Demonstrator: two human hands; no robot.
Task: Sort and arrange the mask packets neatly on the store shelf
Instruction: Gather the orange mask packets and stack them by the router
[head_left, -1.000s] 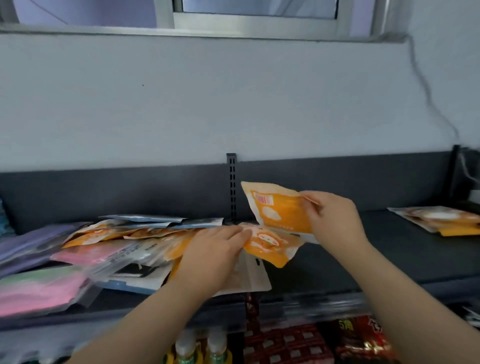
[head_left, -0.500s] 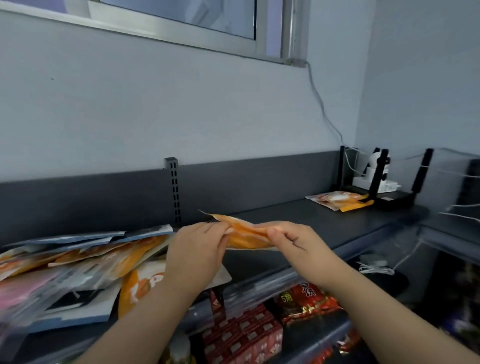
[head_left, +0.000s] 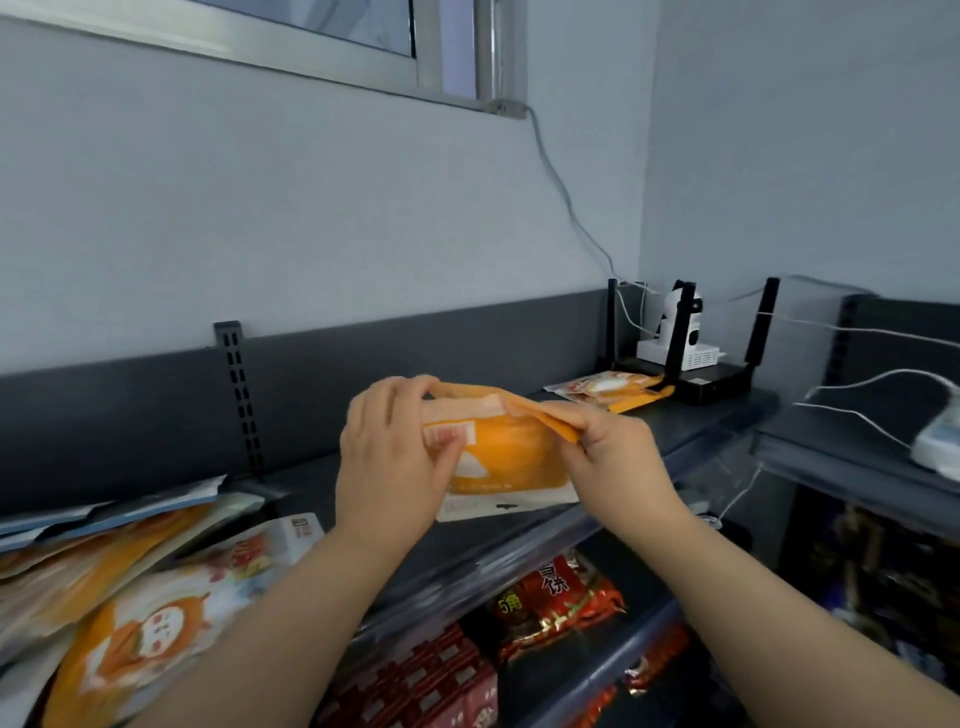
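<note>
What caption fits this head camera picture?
Both hands, left hand and right hand, hold orange mask packets above the dark shelf.

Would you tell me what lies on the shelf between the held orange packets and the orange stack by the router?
Head view: only bare dark shelf separates the held packets from the stack.

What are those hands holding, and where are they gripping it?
An orange mask packet: the left hand grips its left edge, the right hand its upper right corner.
</note>
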